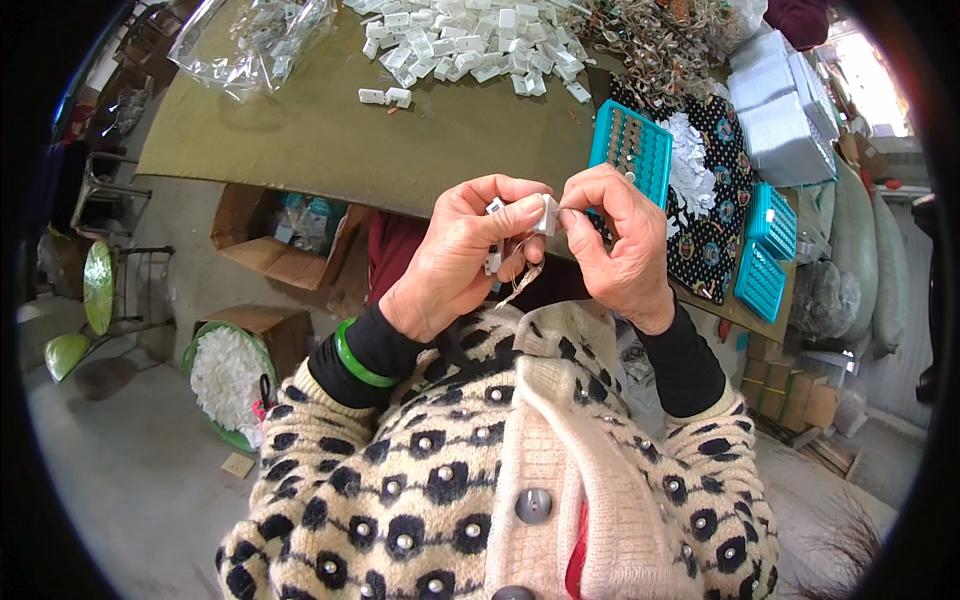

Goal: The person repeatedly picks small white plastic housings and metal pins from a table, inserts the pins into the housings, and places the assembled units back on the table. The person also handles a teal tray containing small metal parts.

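Note:
My left hand [440, 250] is closed around a small white plastic box [546, 213], held between thumb and fingers near the table's edge. Other small white pieces show between its fingers, and a thin beige strand [520, 288] dangles beneath. My right hand [628, 245] meets the box from the right, thumb and forefinger pinched together at its side. Whatever lies in that pinch is too small to make out. Just beyond the right hand, a teal tray [655, 160] holds rows of small metallic round pieces.
Across the olive table [300, 140], a heap of white plastic boxes [480, 40] lies near a clear bag [250, 45]. Tangled brownish strands [660, 45], white paper scraps [690, 165], patterned black cloth [715, 260] and white stacks [780, 110] are on the right. A basket of white pieces [228, 375] stands on the floor.

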`<state>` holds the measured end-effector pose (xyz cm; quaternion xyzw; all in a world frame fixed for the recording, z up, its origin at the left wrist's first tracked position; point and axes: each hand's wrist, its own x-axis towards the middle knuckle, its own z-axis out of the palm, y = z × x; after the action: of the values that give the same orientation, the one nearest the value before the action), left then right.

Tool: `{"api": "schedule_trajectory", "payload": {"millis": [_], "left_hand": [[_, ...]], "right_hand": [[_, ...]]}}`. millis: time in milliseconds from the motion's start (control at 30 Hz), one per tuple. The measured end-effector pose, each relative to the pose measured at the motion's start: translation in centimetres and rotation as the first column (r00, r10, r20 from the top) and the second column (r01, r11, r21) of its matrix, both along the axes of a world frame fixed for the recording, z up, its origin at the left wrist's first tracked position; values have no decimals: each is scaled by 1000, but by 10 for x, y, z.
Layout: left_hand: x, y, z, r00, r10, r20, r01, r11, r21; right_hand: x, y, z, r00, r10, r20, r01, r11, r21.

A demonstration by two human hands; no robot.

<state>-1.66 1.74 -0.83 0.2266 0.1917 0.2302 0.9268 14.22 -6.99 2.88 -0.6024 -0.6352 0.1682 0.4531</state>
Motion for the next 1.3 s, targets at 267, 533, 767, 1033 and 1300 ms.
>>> {"api": "schedule_trajectory", "payload": {"millis": [267,533,767,1033,1300], "left_hand": [[-1,-9,1,999,-11,-50,12,999,36],[-35,31,53,922,244,-301,-59,856,514],[-62,219,90,444,721,532,-118,-542,832],[-82,281,52,609,781,138,505,-516,692],[-63,165,20,706,684,-182,538,-352,766]], "right_hand": [[-10,-3,2,905,-11,426,-68,983,170],[-17,-18,27,984,27,177,-43,995,91],[1,-40,27,987,-74,140,70,997,32],[10,-48,23,993,-98,69,103,991,-80],[22,-27,31,996,-52,75,55,998,-44]]}}
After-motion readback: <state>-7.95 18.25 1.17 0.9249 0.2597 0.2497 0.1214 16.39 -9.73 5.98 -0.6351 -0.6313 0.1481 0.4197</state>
